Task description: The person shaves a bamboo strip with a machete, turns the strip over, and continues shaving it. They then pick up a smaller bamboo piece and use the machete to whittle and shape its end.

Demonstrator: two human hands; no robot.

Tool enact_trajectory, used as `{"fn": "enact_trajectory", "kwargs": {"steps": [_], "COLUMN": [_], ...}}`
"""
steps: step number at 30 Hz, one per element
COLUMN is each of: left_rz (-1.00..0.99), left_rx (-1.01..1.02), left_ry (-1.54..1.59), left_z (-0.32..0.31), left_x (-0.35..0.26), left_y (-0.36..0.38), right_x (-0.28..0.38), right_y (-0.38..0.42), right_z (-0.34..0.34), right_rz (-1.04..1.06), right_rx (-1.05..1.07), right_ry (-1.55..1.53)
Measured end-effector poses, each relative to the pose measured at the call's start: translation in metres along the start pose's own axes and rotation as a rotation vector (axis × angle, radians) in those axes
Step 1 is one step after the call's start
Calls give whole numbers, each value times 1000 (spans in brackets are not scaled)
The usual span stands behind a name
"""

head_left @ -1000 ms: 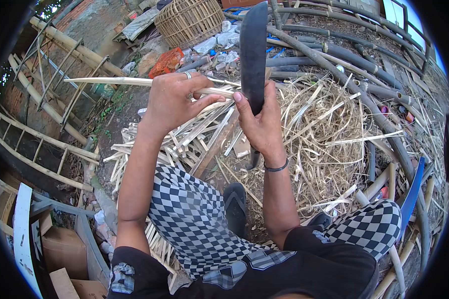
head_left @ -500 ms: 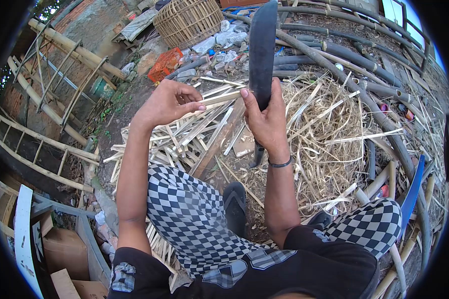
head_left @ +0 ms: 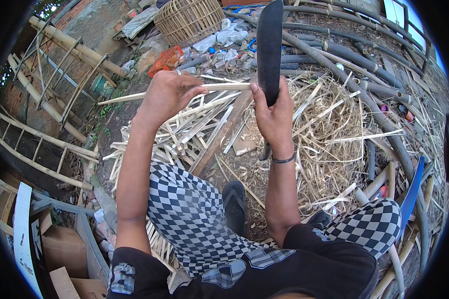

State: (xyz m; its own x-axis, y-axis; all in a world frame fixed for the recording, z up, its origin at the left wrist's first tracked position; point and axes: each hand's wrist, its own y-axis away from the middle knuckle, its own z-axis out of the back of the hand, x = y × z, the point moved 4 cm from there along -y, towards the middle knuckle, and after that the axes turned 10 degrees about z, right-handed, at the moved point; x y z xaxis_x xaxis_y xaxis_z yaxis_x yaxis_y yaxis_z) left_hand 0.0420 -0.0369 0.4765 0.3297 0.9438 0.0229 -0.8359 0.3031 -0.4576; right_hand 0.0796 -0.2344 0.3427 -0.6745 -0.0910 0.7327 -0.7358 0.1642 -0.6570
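1. The left hand [head_left: 168, 94] has its grip closed on a long, thin, pale bamboo strip [head_left: 134, 94], which lies roughly level and runs from the left toward the blade.
2. The right hand [head_left: 274, 117] has its grip closed around the handle of a long, dark, broad-bladed machete [head_left: 270, 45], held upright with the blade pointing away from the person.
3. The strip's right end meets the machete's blade just above the right thumb.
4. Both hands are raised above the ground, over a heap of split pale bamboo slats [head_left: 184, 132].
5. A tangle of thin straw-coloured bamboo shavings [head_left: 329, 124] lies on the ground to the right.
6. A round woven bamboo basket [head_left: 189, 20] stands at the far edge of the ground.
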Motion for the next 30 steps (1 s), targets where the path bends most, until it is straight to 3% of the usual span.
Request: {"fn": "enact_trajectory", "kwargs": {"steps": [13, 17, 19, 21, 23, 30], "left_rz": [-24, -5, 16, 33, 47, -51], "left_rx": [-82, -146, -131, -111, -47, 6], "left_ry": [-14, -97, -127, -161, -111, 149], "left_z": [-11, -22, -26, -27, -28, -30], "left_x": [-6, -6, -3, 0, 3, -5], "left_y": [-3, -6, -11, -11, -10, -4], "right_x": [-8, -1, 14, 15, 9, -11], "right_y": [0, 2, 3, 5, 6, -2], "right_z": [2, 0, -8, -12, -10, 8], "right_rz": [39, -11, 224, 195, 4, -64], "right_rx": [-83, -18, -37, -26, -29, -171], "right_ry": [-10, 25, 46, 6, -114, -209]}}
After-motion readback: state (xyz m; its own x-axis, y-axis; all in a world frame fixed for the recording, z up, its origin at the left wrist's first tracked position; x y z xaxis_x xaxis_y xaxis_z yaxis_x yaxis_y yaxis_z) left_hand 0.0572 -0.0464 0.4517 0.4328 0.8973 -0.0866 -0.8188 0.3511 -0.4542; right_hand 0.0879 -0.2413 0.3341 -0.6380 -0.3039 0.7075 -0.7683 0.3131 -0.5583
